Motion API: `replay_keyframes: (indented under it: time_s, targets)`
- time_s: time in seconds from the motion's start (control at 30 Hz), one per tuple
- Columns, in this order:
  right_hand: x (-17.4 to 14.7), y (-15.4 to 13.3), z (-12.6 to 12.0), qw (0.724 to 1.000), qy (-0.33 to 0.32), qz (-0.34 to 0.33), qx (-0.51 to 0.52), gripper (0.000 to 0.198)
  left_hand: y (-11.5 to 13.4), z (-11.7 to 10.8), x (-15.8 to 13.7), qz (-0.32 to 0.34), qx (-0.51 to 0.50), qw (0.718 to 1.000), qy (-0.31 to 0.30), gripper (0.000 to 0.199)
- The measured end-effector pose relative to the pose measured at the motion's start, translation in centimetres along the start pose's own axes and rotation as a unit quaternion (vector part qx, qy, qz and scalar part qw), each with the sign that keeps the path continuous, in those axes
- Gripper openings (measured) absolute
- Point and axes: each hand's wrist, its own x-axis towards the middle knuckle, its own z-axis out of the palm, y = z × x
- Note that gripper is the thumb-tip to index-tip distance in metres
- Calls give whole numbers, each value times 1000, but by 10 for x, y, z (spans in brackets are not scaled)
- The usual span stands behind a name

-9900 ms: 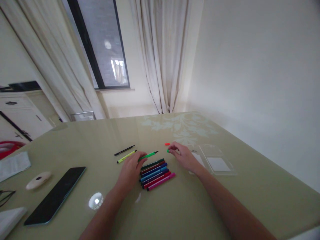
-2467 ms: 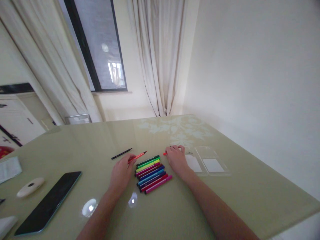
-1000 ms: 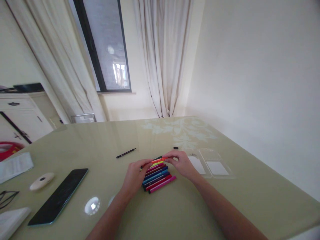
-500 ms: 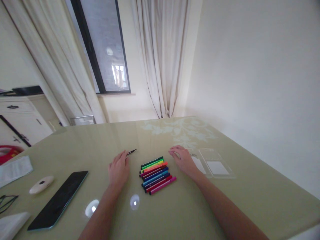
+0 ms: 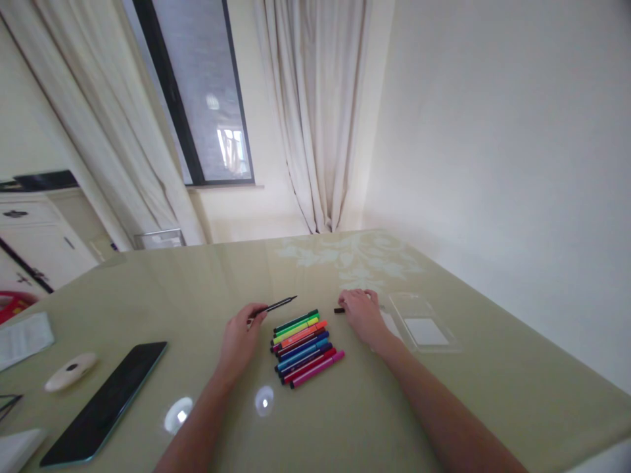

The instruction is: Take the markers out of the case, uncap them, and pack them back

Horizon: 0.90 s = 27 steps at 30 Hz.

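Note:
My left hand is closed around a black marker, its bare tip pointing right and slightly away from me. Across from it, the curled fingers of my right hand grip a short black marker cap, most of which they hide. Between both hands lies a slanted row of several colored markers, from a dark green marker at the far end, through an orange marker and a light blue marker, to a pink marker nearest me. The row touches neither hand.
A clear plastic case with a white insert lies beyond my right wrist. On the left are a black tablet, an oval white object, a folded cloth or paper and part of a pair of glasses. A wall borders the table's right side.
My left hand has moved right and lifted the black marker, showing more of it. My right hand has curled further, and the black cap now shows at its fingers. The view has shifted slightly.

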Motion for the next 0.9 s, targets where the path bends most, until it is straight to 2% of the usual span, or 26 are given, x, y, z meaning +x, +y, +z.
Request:
replay_keyframes:
  time_s: [0.07,0.2,0.4,0.53,0.67,0.77,0.9]
  targets:
    - [-1,-4,-2,999,6,-10,38,21,9,5,-3,15,-48,999,-12,34]
    - [-5,-7,-4,998,5,-19,52,20,21,9,-10,23,-65,997,-21,34]
    - [-8,7,-12,996,-52,-49,61,20,24,7,-11,16,-67,997,-21,34]
    - [-7,11,-15,994,-75,-40,64,15,28,9,-13,34,-73,996,-25,33]
    - [-6,5,-19,989,-36,-51,137,12,32,11,-17,36,-85,995,-33,33]
    - [-5,-2,-24,974,8,-68,216,9,34,11,-19,39,-93,994,-37,32]
    - [-5,-8,-27,964,32,-84,250,9,36,11,-19,44,-99,993,-36,32]
